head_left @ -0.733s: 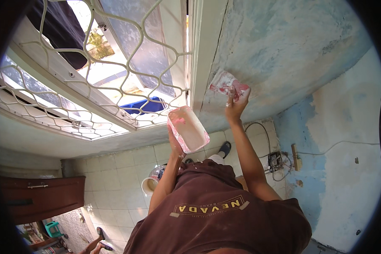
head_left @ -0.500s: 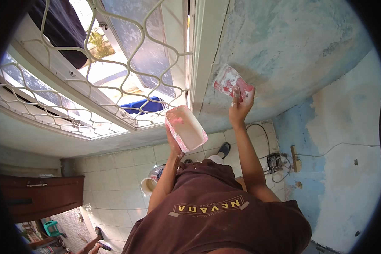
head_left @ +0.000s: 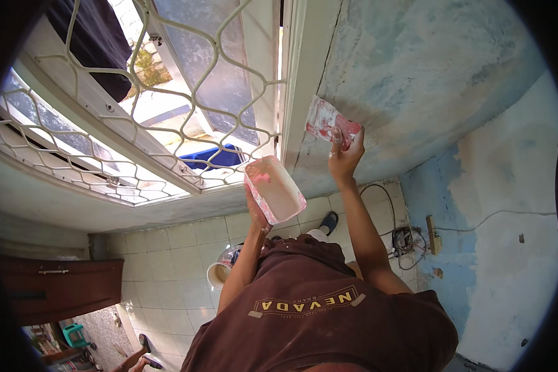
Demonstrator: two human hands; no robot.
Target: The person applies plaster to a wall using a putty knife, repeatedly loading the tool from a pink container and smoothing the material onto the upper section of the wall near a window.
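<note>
My left hand [head_left: 257, 214] is closed around the side of a pinkish rectangular plastic tub [head_left: 289, 211], whose open top faces me and shows pale paste inside. Its outer wall is smeared with pink and white. In my right hand [head_left: 346, 160] is a wide putty knife [head_left: 326, 121], gripped by its pink end, the blade coated with red and white smears. The blade is against or very near the patchy blue-grey wall [head_left: 409, 68], just right of the window frame; whether it touches I cannot tell.
A window grille [head_left: 195, 96] of wavy cream bars stands at the left. On the tiled floor [head_left: 167, 266] is a bucket [head_left: 218, 273] by my left forearm. Cables and an electrical box [head_left: 406, 240] are low at the right. Another person's feet [head_left: 146, 353] show beyond a brown door [head_left: 68, 285].
My right hand and the putty knife have shifted slightly left along the wall, toward the window frame. The tub in my left hand has stayed nearly in place.
</note>
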